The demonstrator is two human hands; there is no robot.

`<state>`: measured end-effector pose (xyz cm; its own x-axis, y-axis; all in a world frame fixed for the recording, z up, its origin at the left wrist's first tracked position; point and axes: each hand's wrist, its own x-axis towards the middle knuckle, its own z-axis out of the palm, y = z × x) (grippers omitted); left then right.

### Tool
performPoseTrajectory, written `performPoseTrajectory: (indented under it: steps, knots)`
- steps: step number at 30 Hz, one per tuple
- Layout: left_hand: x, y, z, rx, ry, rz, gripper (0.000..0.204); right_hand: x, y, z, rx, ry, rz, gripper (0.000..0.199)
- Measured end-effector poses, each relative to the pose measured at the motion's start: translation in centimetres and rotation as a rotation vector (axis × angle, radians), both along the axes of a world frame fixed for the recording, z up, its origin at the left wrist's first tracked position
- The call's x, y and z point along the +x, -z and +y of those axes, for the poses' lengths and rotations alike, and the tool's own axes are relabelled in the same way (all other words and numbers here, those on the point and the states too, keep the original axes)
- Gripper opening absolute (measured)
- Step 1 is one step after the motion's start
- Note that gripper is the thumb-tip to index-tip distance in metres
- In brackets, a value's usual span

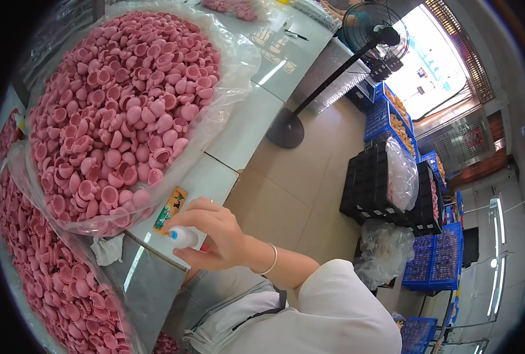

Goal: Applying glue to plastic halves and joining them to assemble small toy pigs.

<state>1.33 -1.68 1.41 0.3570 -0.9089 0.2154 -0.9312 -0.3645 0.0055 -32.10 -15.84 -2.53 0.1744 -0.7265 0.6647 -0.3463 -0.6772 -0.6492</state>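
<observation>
My right hand (218, 233), with a pale bangle (269, 259) at the wrist, grips a small white bottle (184, 236) with a blue tip between thumb and fingers. The tip points left over the table edge. A patch of skin shows just below this hand; it may be part of my left hand, but its fingers are hidden. Beside my right fingers lies a colourful printed card or packet (170, 210). Close by on the left, many pink hollow half-shells (121, 100) fill a large clear plastic bag (233, 76) on the table (206, 177).
More pink pieces (56, 271) lie in plastic at the lower left, near a crumpled white cloth (107, 250). A black standing fan (371, 35) rises beyond the table. Black crates (366, 183) and blue crates (445, 253) stand on the right, with crumpled plastic (383, 251) beside them.
</observation>
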Motion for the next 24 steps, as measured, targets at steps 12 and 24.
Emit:
performPoseTrajectory:
  steps: [12, 24]
  knots:
    - [-0.3, 1.0, -1.6, -0.526, -0.183, 0.274, 0.024, 0.3, 0.8, 1.2, 0.268, -0.054, -0.167, 0.025]
    - [-9.4, 2.7, -4.0, -0.49, 0.606, 1.003, 0.029, 8.8, -0.1, 4.6, 0.859, -0.781, -0.6, 0.035]
